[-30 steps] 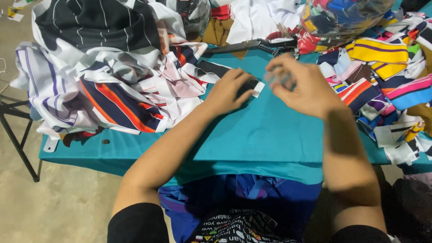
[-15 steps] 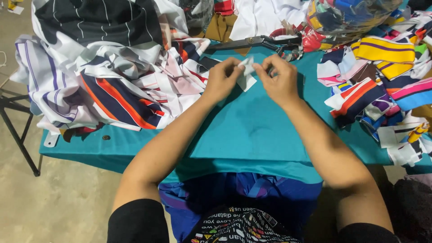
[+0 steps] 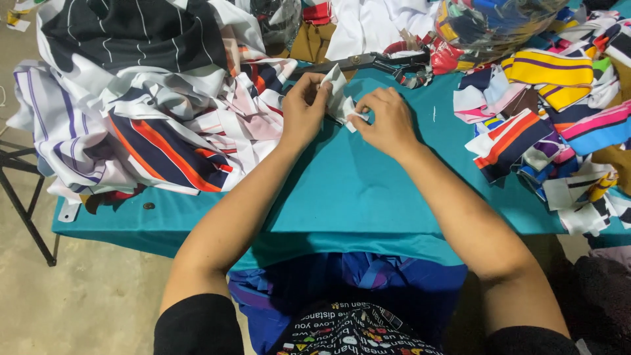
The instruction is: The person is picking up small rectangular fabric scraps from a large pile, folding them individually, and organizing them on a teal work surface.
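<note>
You pinched the small white cloth scrap (image 3: 342, 98) between both hands, left hand (image 3: 303, 108) and right hand (image 3: 388, 121) closed on it, above the teal worktop (image 3: 355, 190).

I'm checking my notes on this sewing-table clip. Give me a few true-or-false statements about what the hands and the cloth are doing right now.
1. Both hands, left hand and right hand, pinch one small white fabric piece. True.
2. The table cover is red. False: it is teal cloth.
3. The large black-handled scissors lie beyond the hands, untouched. True.
4. The striped fabric pile with orange and navy bands lies to the person's right. False: it lies to their left.
5. The white piece lies flat on the table. False: it is held up.
</note>
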